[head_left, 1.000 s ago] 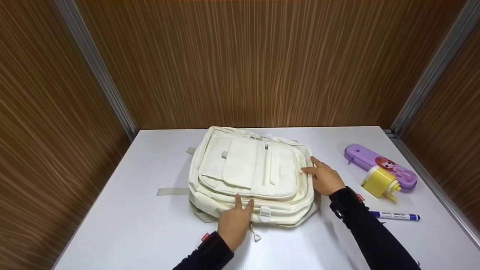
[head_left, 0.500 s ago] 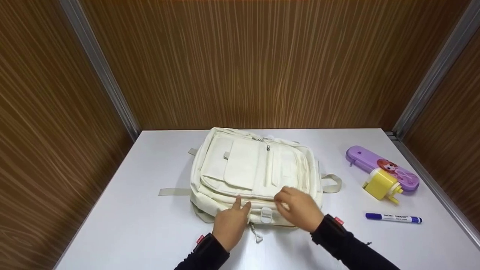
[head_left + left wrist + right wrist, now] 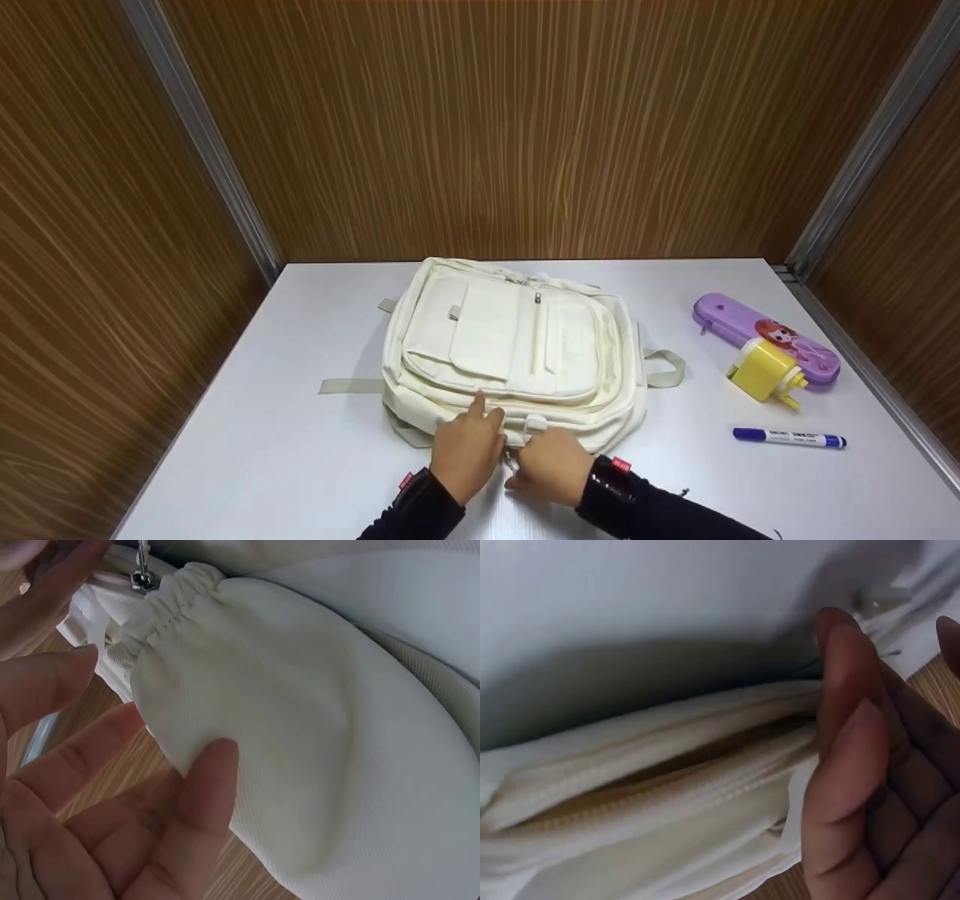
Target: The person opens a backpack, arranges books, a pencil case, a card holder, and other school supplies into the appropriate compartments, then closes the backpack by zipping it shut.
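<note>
A cream backpack (image 3: 495, 337) lies on its back on the white table. My left hand (image 3: 466, 454) rests on its near side with the fingers fairly straight. In the left wrist view, fingers (image 3: 214, 787) touch a side pocket (image 3: 262, 712) with a gathered elastic edge, close to a metal zip slider (image 3: 141, 579). My right hand (image 3: 551, 465) is beside the left one at the backpack's near edge, its fingers bent and the thumb apart from them. The zip pull at that edge is mostly hidden by the hands. In the right wrist view, the parted zip (image 3: 652, 780) shows a dark gap.
To the right lie a purple pencil case (image 3: 750, 334), a yellow hand-crank pencil sharpener (image 3: 765, 369) against it, and a blue-capped marker (image 3: 790, 437). The backpack's straps (image 3: 351, 385) and a loop (image 3: 666, 367) spread on the table. Wood-grain panels (image 3: 480, 135) enclose the table (image 3: 247, 450).
My right hand has moved from the backpack's right side, across its front, to the near edge beside the left hand. The left hand stays at nearly the same spot.
</note>
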Demonstrator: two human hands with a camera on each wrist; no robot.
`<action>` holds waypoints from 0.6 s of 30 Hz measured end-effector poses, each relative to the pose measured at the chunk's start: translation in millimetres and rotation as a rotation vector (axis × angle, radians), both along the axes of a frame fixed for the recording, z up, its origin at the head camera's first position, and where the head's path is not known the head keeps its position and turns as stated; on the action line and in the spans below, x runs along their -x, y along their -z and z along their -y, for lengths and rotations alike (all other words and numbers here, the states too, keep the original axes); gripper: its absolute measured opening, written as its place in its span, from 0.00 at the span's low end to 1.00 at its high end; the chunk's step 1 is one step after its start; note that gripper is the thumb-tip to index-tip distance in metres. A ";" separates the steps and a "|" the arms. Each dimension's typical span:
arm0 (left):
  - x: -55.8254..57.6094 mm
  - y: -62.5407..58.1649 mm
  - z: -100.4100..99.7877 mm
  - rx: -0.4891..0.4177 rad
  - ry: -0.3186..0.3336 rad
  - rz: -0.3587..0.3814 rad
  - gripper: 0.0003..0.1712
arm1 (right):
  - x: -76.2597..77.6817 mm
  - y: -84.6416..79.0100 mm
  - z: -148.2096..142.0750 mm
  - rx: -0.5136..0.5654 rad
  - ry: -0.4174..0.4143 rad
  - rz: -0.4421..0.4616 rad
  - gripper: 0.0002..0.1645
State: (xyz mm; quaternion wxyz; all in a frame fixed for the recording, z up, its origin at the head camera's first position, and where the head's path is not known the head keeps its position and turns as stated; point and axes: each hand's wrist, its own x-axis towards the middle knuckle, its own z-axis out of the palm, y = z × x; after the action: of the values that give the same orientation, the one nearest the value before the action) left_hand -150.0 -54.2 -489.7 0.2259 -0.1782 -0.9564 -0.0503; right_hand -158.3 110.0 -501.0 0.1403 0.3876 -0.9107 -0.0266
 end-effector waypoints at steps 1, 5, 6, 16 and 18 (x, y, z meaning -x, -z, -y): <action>0.0 1.2 -1.2 0.000 -0.007 -0.007 0.15 | -0.3 3.5 2.1 -0.018 0.012 -0.025 0.23; -0.6 5.3 -8.1 0.022 -0.061 -0.023 0.19 | -0.7 14.7 9.4 -0.051 0.033 -0.151 0.22; -0.3 6.7 -9.9 0.029 -0.074 -0.033 0.21 | -1.1 16.1 10.7 -0.059 0.037 -0.173 0.20; 6.2 15.6 -16.9 0.022 -0.139 -0.120 0.25 | -9.7 14.8 13.7 -0.104 0.096 -0.196 0.08; 6.9 16.7 -16.7 0.015 -0.136 -0.120 0.25 | -10.7 14.8 14.4 -0.108 0.106 -0.206 0.08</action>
State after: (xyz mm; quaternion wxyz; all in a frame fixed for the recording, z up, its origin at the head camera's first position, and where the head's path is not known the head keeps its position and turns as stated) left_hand -156.9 -37.5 -506.4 0.2845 -0.1174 -0.9513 -0.0169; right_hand -147.5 95.6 -515.9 0.2104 0.3410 -0.9079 -0.1228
